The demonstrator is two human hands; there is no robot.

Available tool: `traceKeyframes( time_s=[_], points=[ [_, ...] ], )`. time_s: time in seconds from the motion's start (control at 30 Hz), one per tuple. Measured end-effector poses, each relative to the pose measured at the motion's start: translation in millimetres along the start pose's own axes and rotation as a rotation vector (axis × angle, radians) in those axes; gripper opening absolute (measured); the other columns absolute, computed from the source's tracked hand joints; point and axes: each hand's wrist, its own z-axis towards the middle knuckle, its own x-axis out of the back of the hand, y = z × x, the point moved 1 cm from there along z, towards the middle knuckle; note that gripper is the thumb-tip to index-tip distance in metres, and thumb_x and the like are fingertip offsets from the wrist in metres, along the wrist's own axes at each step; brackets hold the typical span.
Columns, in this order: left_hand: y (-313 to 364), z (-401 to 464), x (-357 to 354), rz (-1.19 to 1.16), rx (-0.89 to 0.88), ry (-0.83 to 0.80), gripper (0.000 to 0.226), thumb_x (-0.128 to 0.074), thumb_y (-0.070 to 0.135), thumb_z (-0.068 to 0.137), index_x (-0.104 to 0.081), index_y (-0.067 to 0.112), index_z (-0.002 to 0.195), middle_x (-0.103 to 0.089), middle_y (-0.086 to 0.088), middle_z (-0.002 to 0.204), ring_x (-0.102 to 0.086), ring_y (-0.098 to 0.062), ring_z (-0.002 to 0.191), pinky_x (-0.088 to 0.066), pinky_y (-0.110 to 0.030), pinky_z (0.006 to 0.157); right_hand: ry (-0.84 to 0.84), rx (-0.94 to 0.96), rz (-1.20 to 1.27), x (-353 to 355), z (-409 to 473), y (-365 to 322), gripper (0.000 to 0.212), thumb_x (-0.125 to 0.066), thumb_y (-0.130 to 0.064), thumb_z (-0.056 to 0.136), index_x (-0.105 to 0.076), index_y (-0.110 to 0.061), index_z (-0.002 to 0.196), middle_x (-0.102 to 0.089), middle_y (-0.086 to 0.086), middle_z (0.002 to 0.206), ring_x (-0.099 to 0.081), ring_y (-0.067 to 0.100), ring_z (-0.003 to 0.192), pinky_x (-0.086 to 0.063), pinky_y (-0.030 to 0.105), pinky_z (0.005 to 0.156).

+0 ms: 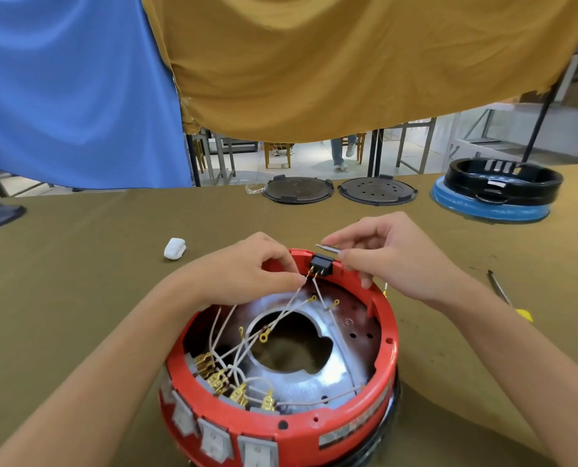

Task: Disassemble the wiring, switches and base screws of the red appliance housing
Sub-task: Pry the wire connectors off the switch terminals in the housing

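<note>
Red appliance housing (348, 423) upside down on the olive-covered table (78, 298), open base facing up, near the front edge, between both forearms

Left hand (243, 271) curled over the far rim, thumb and forefinger pinching a white wire (292, 296) just below the black socket (321, 264) seated in the rim; remaining fingers folded in, narrow

Right hand (392, 257) just beside the socket on its other side, fingers bent, gripping a small metal bit (328, 248) between thumb and forefinger, tip pointing left above the socket; little finger resting on the red rim

Inside: silver plate with a large central hole, loose white wires ending in gold ring terminals, row of grey switches (213, 443) with brass tabs along the near left wall

Farther off: white wad (175, 248), two dark round plates (297, 189), black ring on a blue base (503, 187), yellow-handled screwdriver (508, 294) to the right
</note>
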Motion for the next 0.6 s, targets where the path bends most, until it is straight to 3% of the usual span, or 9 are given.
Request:
traceKeyframes(
  time_s=[0.23, 0.3, 0.4, 0.53, 0.6],
  points=[
    [6.3, 14.5, 1.7, 0.009, -0.007, -0.124, 0.017, -0.063, 0.057, 0.087, -0.069, 0.042, 0.093, -0.047, 0.023, 0.122, -0.051, 0.002, 0.112, -0.038, -0.026, 0.100, 0.122, 0.025, -0.076, 0.7, 1.5, 2.2, 0.014, -0.076, -0.006, 0.082, -0.081, -0.019, 0.085, -0.072, -0.006, 0.065, -0.063, 0.004, 0.056, -0.047, 0.015, 0.054],
    [7.8, 15.8, 4.8, 0.014, -0.037, -0.119, 0.016, -0.063, 0.052, 0.090, -0.071, 0.038, 0.093, -0.054, 0.019, 0.116, -0.055, 0.000, 0.105, -0.041, -0.022, 0.096, 0.178, 0.022, -0.078, 2.2, 1.7, 3.9, 0.010, -0.080, -0.012, 0.080, -0.080, -0.021, 0.082, -0.074, -0.008, 0.070, -0.067, 0.003, 0.064, -0.050, 0.016, 0.060],
    [11.0, 15.9, 10.6, 0.009, -0.057, -0.097, 0.013, -0.063, 0.043, 0.093, -0.072, 0.034, 0.092, -0.063, 0.017, 0.105, -0.059, 0.000, 0.095, -0.044, -0.013, 0.085, 0.199, -0.008, 0.035, 2.0, 1.2, 6.0, 0.008, -0.082, -0.011, 0.078, -0.079, -0.018, 0.079, -0.073, -0.005, 0.069, -0.065, 0.003, 0.061, -0.049, 0.016, 0.059],
    [16.8, 20.5, 10.1, 0.022, -0.015, -0.084, 0.009, -0.066, 0.041, 0.090, -0.073, 0.035, 0.089, -0.067, 0.011, 0.102, -0.062, -0.007, 0.094, -0.047, -0.021, 0.087, 0.168, -0.075, 0.115, 1.6, 1.2, 8.0, 0.012, -0.077, -0.005, 0.081, -0.080, -0.017, 0.081, -0.073, 0.004, 0.070, -0.058, 0.001, 0.055, -0.047, 0.013, 0.056],
    [21.2, 24.3, 4.3, 0.022, 0.000, -0.062, 0.010, -0.068, 0.039, 0.087, -0.074, 0.031, 0.087, -0.066, 0.009, 0.104, -0.060, -0.007, 0.096, -0.045, -0.011, 0.081, 0.174, -0.084, 0.105, 2.0, 1.6, 9.2, 0.017, -0.073, -0.003, 0.082, -0.081, -0.018, 0.081, -0.070, 0.000, 0.065, -0.056, 0.001, 0.055, -0.046, 0.013, 0.056]
  ],
)
